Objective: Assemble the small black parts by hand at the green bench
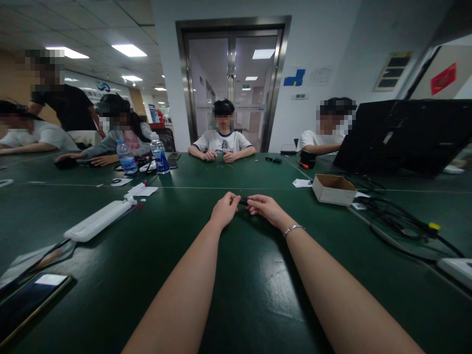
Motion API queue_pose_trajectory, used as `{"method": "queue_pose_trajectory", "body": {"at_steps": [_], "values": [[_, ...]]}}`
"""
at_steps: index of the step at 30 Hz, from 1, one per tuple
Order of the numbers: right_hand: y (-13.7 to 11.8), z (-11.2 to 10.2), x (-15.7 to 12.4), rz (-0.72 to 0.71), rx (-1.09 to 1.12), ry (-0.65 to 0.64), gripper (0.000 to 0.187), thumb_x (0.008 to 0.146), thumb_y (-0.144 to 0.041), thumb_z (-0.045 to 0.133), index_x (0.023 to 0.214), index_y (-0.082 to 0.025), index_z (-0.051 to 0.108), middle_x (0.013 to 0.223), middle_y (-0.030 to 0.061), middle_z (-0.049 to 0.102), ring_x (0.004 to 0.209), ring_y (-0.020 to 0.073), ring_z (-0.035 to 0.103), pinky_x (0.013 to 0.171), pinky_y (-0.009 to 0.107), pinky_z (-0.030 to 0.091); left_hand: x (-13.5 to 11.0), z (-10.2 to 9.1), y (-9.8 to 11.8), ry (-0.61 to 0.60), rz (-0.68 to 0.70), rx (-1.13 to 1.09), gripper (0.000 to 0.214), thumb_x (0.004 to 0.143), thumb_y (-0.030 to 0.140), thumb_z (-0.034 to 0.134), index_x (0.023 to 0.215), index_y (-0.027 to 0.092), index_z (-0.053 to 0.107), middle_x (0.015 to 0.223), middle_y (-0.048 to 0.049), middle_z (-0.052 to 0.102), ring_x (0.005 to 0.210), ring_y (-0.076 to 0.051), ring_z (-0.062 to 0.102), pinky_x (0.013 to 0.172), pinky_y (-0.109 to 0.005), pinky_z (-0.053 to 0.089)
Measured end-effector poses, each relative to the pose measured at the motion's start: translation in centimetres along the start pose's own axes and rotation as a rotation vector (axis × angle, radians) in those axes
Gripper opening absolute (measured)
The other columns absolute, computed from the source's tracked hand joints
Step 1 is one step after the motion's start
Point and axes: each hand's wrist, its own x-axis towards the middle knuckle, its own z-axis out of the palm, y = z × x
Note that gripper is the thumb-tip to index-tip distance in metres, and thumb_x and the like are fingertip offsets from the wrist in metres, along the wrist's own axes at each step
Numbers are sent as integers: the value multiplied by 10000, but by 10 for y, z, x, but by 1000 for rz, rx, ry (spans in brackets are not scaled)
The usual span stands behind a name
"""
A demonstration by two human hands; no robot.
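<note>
A broad dark-green table with a smooth, slightly shiny top (106,295) fills most of the view. At the table's far edge sits a person in a white T-shirt with dark trim (224,141), forearms resting on it. Toward the table's right side stands a large black flat screen (405,132), its back showing, with a loose tangle of black cables (401,223) nearer the wearer. On the table's left side lies a long white plastic-looking object with rounded ends (98,221).

Near the table's middle, the wearer's two bare hands meet, low over the surface. The left hand (224,209) curls its thumb and fingers onto one end of a small, dark, narrow black piece (243,201); the right hand (269,209), below a silver-coloured bracelet (294,228), pinches the other end. The piece sits between both sets of fingertips, partly covered by them — its exact shape and any openings or joints are too small to tell.

For good handling, a light, even pinch from both sides seems best, with the ends in line and the wrists low, so that a slip means only a short drop onto the table. Parting the fingertips a little would uncover more of the piece — dark against dark, it is easily lost from sight.
</note>
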Motion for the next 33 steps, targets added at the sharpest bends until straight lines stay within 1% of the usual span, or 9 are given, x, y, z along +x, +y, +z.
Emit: {"method": "queue_pose_trajectory", "body": {"at_steps": [3,5,8,12,15,19,26,31,33], "values": [[-1,0,-1,4,5,15,119,834,-42,658,946,-77,636,737,82,678,584,99,626,552,145,545,7,5,-12,-1,57,-198,190,863,390,546,913,208,572,721,4,630,699,-148,609,656,-253,430],[-1,1,-1,8,9,21,122,836,-32,652,945,-82,633,739,76,679,584,97,629,547,142,548,11,7,-16,-4,73,-275,156,827,317,596,922,196,579,734,2,628,730,-145,616,687,-250,443],[-1,1,-1,9,13,20,112,847,-23,636,938,-88,633,725,68,678,573,93,630,535,136,551,13,8,-17,-14,65,-327,157,838,306,572,933,182,586,742,-5,626,723,-138,609,696,-250,455],[1,0,1,7,22,19,99,831,-36,671,912,-86,643,707,74,676,552,95,624,528,142,555,12,6,-14,-22,4,-257,280,914,402,424,925,180,595,680,0,606,614,-121,567,624,-238,442],[1,-1,1,8,35,2,119,816,-55,700,917,-88,648,720,73,676,549,96,624,533,150,561,9,3,-12,-34,-20,-188,332,922,438,389,958,186,601,615,16,584,541,-117,538,578,-231,425],[0,-1,-1,12,36,-6,120,832,-44,670,939,-90,644,730,69,679,558,93,627,541,147,564,7,2,-11,-48,-34,-150,422,928,488,348,976,172,625,571,11,573,493,-120,520,547,-233,414],[-2,1,-1,6,23,10,131,827,-34,665,946,-76,631,719,73,682,542,91,624,534,147,557,9,3,-12,-33,-26,-198,304,906,393,437,1044,188,614,622,8,589,551,-121,544,569,-229,423],[-1,0,0,16,31,9,131,811,-58,706,922,-85,641,716,70,678,545,95,627,522,147,559,10,4,-12,-3,-20,-243,224,858,279,518,1027,182,629,795,-34,649,720,-139,599,676,-247,462],[-1,0,0,14,31,11,121,816,-63,704,916,-89,642,714,69,677,545,95,627,522,147,561,10,4,-11,14,-20,-223,223,842,277,547,1025,186,634,844,-39,657,753,-144,600,701,-250,466]]}}
